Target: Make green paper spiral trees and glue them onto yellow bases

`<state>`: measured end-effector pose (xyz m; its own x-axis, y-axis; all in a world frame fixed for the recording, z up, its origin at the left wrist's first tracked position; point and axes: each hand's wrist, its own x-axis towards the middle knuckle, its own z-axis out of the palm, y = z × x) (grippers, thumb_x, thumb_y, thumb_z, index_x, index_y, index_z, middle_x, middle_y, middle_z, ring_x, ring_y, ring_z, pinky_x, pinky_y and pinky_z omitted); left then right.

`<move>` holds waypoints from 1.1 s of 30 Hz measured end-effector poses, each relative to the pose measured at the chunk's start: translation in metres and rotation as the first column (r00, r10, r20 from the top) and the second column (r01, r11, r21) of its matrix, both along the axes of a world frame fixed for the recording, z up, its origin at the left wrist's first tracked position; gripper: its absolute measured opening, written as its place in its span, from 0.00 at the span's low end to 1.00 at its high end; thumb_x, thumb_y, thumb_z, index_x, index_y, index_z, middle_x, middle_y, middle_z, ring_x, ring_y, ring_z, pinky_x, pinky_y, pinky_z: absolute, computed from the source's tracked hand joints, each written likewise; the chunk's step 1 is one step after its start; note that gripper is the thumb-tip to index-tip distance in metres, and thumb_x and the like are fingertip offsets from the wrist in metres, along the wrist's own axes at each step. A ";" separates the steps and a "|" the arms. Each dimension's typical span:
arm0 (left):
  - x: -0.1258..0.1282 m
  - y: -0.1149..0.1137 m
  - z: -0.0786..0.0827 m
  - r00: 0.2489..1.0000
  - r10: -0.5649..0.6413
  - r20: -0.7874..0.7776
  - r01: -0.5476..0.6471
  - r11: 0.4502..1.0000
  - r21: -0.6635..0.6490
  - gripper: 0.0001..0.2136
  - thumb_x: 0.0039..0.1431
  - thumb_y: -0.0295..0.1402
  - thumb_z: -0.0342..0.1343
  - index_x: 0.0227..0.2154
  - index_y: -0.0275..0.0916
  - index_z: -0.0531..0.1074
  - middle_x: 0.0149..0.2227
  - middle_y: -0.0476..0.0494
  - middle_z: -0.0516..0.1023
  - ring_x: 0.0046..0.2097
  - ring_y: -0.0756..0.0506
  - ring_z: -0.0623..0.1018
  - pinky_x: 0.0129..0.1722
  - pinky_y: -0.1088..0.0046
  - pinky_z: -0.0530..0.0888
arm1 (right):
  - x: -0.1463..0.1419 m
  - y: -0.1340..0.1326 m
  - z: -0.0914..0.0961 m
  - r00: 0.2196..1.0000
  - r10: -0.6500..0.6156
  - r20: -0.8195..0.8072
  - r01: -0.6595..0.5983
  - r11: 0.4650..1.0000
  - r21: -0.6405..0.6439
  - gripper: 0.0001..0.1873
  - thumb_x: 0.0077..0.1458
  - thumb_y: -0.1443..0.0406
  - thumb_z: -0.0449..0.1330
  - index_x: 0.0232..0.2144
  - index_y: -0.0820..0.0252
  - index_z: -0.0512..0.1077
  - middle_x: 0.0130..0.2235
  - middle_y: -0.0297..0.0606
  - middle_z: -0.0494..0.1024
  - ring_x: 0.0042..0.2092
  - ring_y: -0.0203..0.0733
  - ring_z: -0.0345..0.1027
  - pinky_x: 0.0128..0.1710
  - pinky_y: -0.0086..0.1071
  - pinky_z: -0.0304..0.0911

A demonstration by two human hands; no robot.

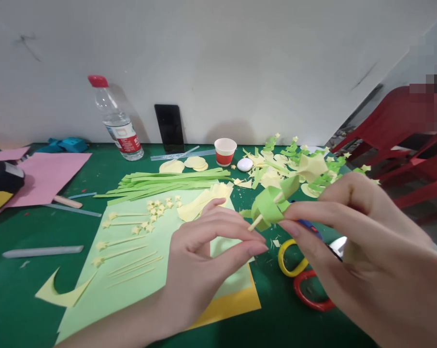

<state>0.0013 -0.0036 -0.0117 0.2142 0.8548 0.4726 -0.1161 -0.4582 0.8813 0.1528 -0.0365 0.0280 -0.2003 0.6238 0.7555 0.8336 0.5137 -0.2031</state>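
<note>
My right hand (363, 251) pinches a green paper strip looped onto a thin wooden stick (255, 223); the looped paper piece (271, 205) hangs above the table with a pale yellow bit at its top. My left hand (207, 251) is curled, thumb and forefinger nearly meeting just below the stick's lower end; I cannot tell whether they touch it. Under the hands lies a light green sheet (131, 280) with several small yellow paper stars (160, 208) and sticks on it.
Scissors with yellow and red handles (298, 275) lie under my right hand. Green paper strips (167, 183), yellow paper circles (184, 164), a paper cup (225, 151), a water bottle (117, 121), a dark phone (169, 128), pink paper (48, 176), finished green pieces (294, 154) and red chairs (402, 135) surround them.
</note>
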 end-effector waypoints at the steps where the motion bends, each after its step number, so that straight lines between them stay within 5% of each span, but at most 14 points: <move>1: 0.000 0.000 0.000 1.000 0.002 -0.001 -0.002 1.000 -0.002 0.08 0.48 0.25 0.63 0.21 0.46 0.76 0.24 0.58 0.80 0.27 0.52 0.76 0.54 0.67 0.63 | 0.000 0.000 -0.001 1.000 -0.001 0.006 0.001 1.000 0.001 0.06 0.51 0.74 0.57 0.27 0.60 0.69 0.25 0.33 0.59 0.23 0.28 0.54 0.19 0.24 0.52; 11: 0.000 0.000 0.003 1.000 -0.002 -0.002 0.002 1.000 -0.019 0.08 0.47 0.25 0.63 0.20 0.45 0.75 0.22 0.60 0.79 0.26 0.53 0.75 0.54 0.71 0.62 | 0.000 0.002 0.000 0.999 -0.037 0.010 0.037 0.998 0.046 0.06 0.50 0.74 0.57 0.26 0.60 0.69 0.25 0.33 0.60 0.23 0.28 0.54 0.20 0.24 0.52; 19: 0.000 -0.001 0.003 1.000 -0.012 0.013 0.012 1.000 -0.019 0.08 0.47 0.25 0.63 0.21 0.47 0.76 0.23 0.57 0.80 0.26 0.51 0.76 0.54 0.65 0.63 | 0.000 0.004 0.000 0.999 -0.032 -0.040 0.029 0.997 -0.074 0.05 0.51 0.73 0.55 0.29 0.59 0.65 0.25 0.34 0.59 0.26 0.32 0.54 0.21 0.28 0.51; 25: 0.000 0.000 0.000 0.999 -0.036 0.013 0.036 0.999 -0.001 0.08 0.47 0.24 0.63 0.22 0.47 0.76 0.25 0.58 0.81 0.28 0.51 0.76 0.53 0.68 0.63 | 0.001 0.011 -0.004 0.942 -0.058 -0.331 -0.038 0.960 -0.277 0.06 0.49 0.66 0.57 0.30 0.56 0.62 0.26 0.31 0.55 0.26 0.34 0.51 0.21 0.29 0.50; 33: 0.000 -0.001 0.001 0.999 -0.026 -0.041 0.031 0.993 0.117 0.08 0.46 0.22 0.63 0.22 0.43 0.75 0.25 0.55 0.81 0.27 0.51 0.76 0.51 0.68 0.62 | 0.000 0.012 -0.004 0.829 -0.084 -0.553 -0.215 0.865 -0.453 0.07 0.46 0.62 0.59 0.30 0.57 0.66 0.31 0.36 0.65 0.27 0.35 0.58 0.19 0.29 0.55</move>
<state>0.0017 -0.0046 -0.0110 0.2579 0.7874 0.5599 -0.0972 -0.5555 0.8258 0.1527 -0.0241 0.0240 0.0898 0.9301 0.3561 0.4754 0.2741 -0.8360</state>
